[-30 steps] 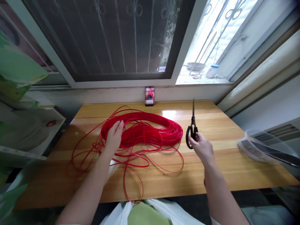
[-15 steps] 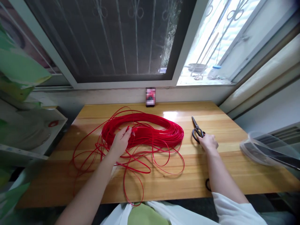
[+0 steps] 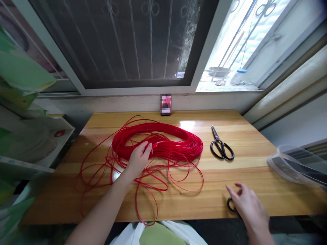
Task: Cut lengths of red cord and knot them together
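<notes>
Scissors (image 3: 221,147) released, laid right of red coil (image 3: 178,143); R hand (image 3: 246,202) open, empty, by black ring (image 3: 230,204); L hand (image 3: 139,158) gripping coil.

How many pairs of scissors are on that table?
1: the scissors lie on the table, right of the red cord. A black loop by the right hand may be a second pair's handle, mostly hidden; I cannot tell.

Super bright red cord (image 3: 158,131) under the left hand (image 3: 139,158), black-handled scissors (image 3: 221,150) off to its right, streaky honey-yellow grain on the desk (image 3: 245,170).
</notes>
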Action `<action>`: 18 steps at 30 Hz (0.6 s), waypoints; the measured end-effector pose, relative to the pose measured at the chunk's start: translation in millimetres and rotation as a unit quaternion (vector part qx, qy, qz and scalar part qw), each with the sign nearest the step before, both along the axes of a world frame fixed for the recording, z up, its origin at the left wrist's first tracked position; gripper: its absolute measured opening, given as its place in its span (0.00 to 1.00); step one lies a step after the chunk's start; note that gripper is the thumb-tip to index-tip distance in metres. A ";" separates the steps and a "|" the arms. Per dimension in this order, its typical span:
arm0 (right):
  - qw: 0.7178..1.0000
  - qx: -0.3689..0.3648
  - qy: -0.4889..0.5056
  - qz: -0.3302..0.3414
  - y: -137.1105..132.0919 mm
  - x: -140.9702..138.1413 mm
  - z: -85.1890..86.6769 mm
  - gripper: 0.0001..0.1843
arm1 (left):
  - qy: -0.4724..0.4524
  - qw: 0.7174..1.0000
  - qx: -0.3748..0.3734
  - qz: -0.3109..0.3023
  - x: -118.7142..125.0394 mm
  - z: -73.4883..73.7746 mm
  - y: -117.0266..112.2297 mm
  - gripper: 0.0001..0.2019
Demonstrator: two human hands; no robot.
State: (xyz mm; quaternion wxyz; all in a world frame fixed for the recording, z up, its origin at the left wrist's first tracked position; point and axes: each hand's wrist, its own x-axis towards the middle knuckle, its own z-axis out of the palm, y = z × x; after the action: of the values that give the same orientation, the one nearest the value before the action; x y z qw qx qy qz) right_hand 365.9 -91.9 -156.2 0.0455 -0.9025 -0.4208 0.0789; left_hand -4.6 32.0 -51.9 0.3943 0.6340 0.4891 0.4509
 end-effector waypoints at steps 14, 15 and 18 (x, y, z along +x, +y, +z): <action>0.991 0.031 -0.101 0.086 -24.1 -34.9 -11.6 0.20 | -0.013 0.999 -0.003 -0.032 15.4 -2.7 -5.8 0.16; 0.995 0.046 -0.057 0.068 -18.1 -31.5 -12.6 0.20 | -0.023 0.999 -0.005 -0.034 14.8 -2.8 -6.0 0.16; 0.976 0.129 0.175 0.005 2.1 -25.8 -5.1 0.17 | -0.061 0.997 -0.015 -0.045 12.4 -2.1 -6.7 0.15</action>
State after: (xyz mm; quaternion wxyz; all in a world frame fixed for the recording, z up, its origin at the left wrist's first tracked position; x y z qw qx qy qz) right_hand 340.1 -89.8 -161.4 0.2340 -0.8590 -0.4179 0.1809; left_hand 7.9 25.3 -54.1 0.4531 0.6201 0.4420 0.4634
